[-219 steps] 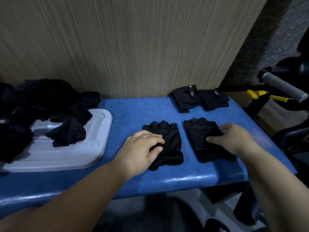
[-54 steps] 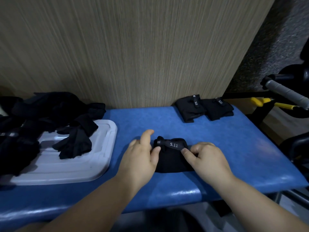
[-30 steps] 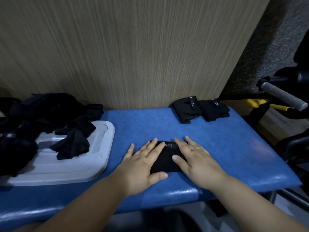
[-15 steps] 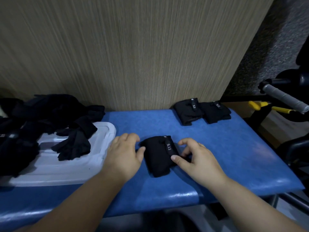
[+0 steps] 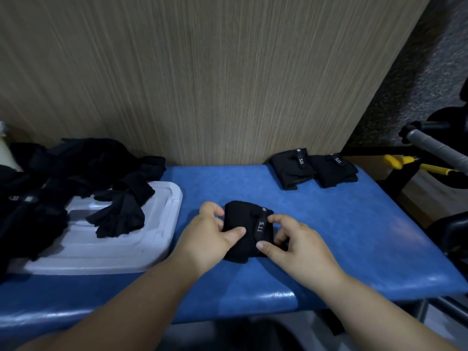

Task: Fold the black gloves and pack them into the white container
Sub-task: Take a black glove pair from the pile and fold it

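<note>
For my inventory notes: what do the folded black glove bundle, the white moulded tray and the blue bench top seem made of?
Folded black glove bundle: soft matt fabric, probably synthetic; creased folds.
White moulded tray: likely plastic, smooth, slightly glossy, with stepped rounded rim.
Blue bench top: probably padded vinyl; grained surface, shiny highlights along its front edge.

Gloves (image 5: 243,217) now folded and turned.
Flat and side by side before, they lie folded together, strap (image 5: 260,225) running front to back; left hand (image 5: 207,236) and right hand (image 5: 296,247), pressed flat a second ago, grip their sides.
</note>
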Action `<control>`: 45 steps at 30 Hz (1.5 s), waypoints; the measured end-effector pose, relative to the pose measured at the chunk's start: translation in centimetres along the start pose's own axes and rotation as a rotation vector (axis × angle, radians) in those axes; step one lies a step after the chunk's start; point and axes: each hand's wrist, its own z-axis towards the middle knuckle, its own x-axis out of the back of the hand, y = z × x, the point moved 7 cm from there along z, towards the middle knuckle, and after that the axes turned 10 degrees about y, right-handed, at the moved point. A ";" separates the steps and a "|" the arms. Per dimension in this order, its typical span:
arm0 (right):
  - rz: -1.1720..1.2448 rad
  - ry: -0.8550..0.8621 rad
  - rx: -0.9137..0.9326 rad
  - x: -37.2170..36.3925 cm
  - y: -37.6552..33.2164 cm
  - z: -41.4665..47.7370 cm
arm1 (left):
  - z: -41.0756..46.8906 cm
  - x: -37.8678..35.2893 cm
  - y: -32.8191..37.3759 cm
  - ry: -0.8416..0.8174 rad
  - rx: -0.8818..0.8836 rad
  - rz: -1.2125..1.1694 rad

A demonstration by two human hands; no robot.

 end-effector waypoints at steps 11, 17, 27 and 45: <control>0.954 -0.028 -0.557 -1.3 0.7 0.4 | 0.1 -0.8 0.6 -0.001 0.094 -0.678; 1.175 -0.188 -0.654 -2.6 -0.5 0.5 | -0.2 -0.9 0.3 0.007 0.058 -0.753; 1.060 0.062 -0.613 -1.6 0.6 4.0 | 2.4 -2.3 1.5 -0.014 0.122 -0.753; 0.510 0.194 -0.443 -2.6 2.4 15.5 | 13.0 -4.8 3.4 0.052 0.093 -0.459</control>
